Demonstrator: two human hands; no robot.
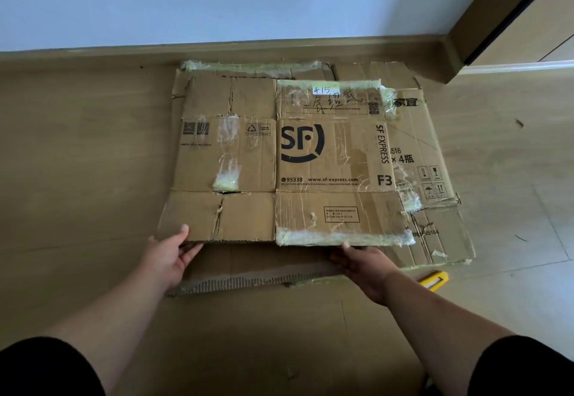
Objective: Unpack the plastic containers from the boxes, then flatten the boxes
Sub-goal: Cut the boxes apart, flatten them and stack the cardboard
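A flattened SF Express cardboard box (326,159) lies on top of a stack of other flattened boxes (435,209) on the floor by the wall. My left hand (169,259) grips its near left edge, thumb on top and fingers underneath. My right hand (363,266) holds the near right edge by the green tape, with its fingers tucked under the cardboard. No plastic containers are in view.
A yellow utility knife (433,280) lies on the floor to the right of my right hand. Another cardboard sheet (279,333) lies under my arms. The white wall (248,1) runs behind the stack, with a wooden door frame (484,23) at the right.
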